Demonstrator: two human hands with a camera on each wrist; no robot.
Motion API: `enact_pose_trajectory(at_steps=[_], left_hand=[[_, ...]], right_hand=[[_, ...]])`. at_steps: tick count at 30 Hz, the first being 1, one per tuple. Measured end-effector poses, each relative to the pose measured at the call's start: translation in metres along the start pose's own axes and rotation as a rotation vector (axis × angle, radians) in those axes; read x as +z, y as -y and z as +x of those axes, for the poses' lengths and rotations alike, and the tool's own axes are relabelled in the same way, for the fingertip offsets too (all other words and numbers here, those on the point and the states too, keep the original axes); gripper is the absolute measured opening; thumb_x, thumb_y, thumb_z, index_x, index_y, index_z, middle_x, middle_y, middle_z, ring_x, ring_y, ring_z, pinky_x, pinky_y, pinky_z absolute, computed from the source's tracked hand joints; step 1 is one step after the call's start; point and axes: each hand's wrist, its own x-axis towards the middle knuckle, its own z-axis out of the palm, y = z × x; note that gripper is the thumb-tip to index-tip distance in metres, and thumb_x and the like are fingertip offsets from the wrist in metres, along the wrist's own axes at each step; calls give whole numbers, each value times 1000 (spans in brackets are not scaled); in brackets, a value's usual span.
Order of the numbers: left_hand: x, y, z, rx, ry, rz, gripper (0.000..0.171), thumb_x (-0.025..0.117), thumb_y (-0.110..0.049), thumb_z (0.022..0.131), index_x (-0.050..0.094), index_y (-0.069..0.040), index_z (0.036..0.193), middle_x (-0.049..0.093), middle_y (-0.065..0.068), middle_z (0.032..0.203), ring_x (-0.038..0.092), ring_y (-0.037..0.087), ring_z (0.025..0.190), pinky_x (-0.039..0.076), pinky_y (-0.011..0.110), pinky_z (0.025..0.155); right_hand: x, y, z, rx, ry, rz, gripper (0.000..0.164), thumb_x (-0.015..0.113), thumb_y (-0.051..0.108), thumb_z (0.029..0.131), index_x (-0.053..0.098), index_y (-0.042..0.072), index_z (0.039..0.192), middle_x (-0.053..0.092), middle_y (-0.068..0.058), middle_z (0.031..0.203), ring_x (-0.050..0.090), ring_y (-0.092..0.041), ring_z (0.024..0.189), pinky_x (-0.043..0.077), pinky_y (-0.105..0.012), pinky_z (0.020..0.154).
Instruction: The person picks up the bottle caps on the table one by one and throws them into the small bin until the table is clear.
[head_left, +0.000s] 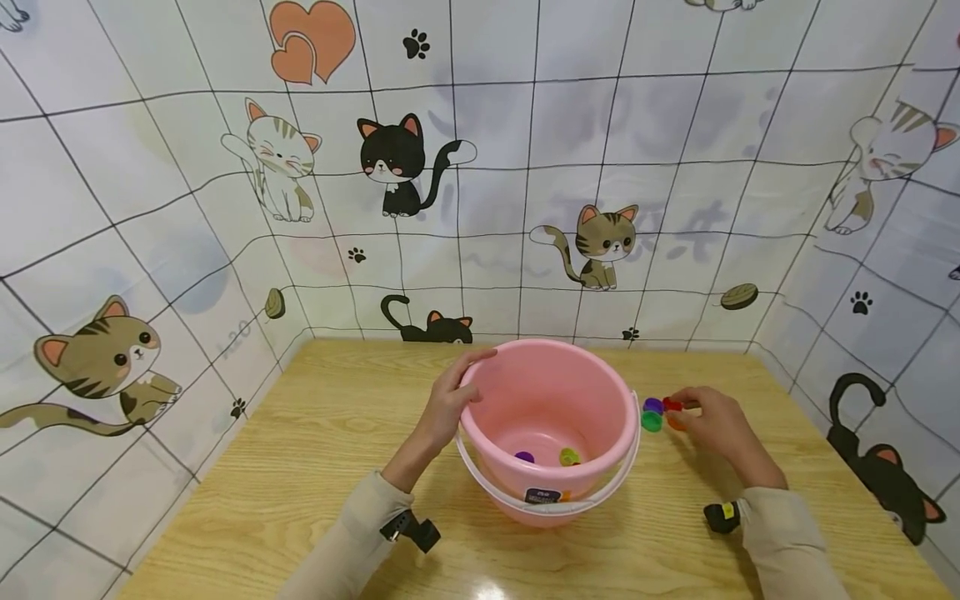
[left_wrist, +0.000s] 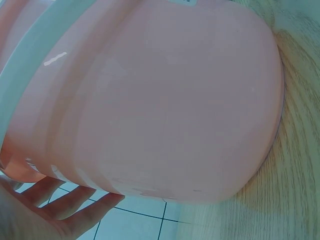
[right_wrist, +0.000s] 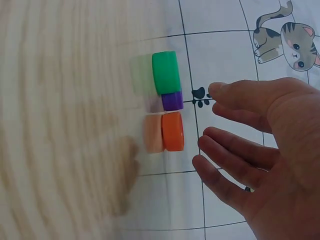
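Note:
A pink bucket (head_left: 551, 392) with a white handle (head_left: 540, 505) stands upright on the table. My left hand (head_left: 444, 404) grips its rim at the left, thumb over the inside and fingers along the outer wall. Inside the bucket lie a purple piece (head_left: 524, 457) and a yellow-green piece (head_left: 570, 457). My right hand (head_left: 716, 425) is right of the bucket, over small round plastic pieces: green (right_wrist: 166, 72), purple (right_wrist: 173, 101), orange (right_wrist: 173, 131) and red (head_left: 671, 403). Its fingers are loosely bent and spread in the right wrist view, with nothing visible between them.
The wooden table (head_left: 315, 467) meets a white grid-patterned sheet (head_left: 495, 208) with printed cats at the back and both sides. A dark wrist camera (head_left: 411, 531) is strapped to the left sleeve, another wrist camera (head_left: 722, 517) to the right one.

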Motion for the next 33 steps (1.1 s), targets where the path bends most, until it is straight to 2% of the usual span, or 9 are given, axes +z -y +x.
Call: enact_pose_trajectory(at_steps=[5, 13, 20, 27, 33], left_hand=[[1, 1, 1, -2, -5, 15, 60, 47, -2, 78, 54, -17, 135, 55, 12, 134, 57, 36, 109, 54, 53, 80], [1, 2, 2, -2, -12, 28, 60, 47, -4, 76, 55, -19, 134, 56, 9, 132, 59, 33, 107, 54, 52, 79], [1, 3, 1, -5, -12, 18, 60, 47, -7, 76, 55, -20, 134, 57, 7, 131, 59, 34, 107, 53, 56, 80], [0, 4, 1, -5, -3, -1, 60, 47, -4, 77, 55, -20, 134, 55, 6, 134, 58, 35, 110, 52, 59, 81], [0, 4, 2, -10, 0, 0, 60, 46, 0, 78, 55, -20, 133, 55, 7, 134, 58, 37, 109, 51, 61, 81]], right_hand=[[3, -6, -1, -7, 0, 4, 31, 69, 22, 86, 68, 2, 109, 66, -23, 111, 61, -43, 103, 49, -58, 83], [9, -12, 0, 13, 2, 7, 31, 71, 21, 83, 69, 1, 107, 67, -23, 109, 62, -42, 102, 48, -58, 85], [12, -13, 0, 39, 21, 10, 31, 72, 21, 83, 68, 1, 107, 67, -23, 107, 62, -42, 101, 48, -58, 85], [13, -14, -3, 56, 11, 36, 39, 72, 21, 83, 63, 0, 115, 59, -28, 111, 64, -43, 98, 52, -55, 80], [13, -15, -3, 69, 32, 16, 36, 72, 19, 83, 64, 0, 112, 63, -26, 107, 63, -41, 96, 53, -54, 80]])
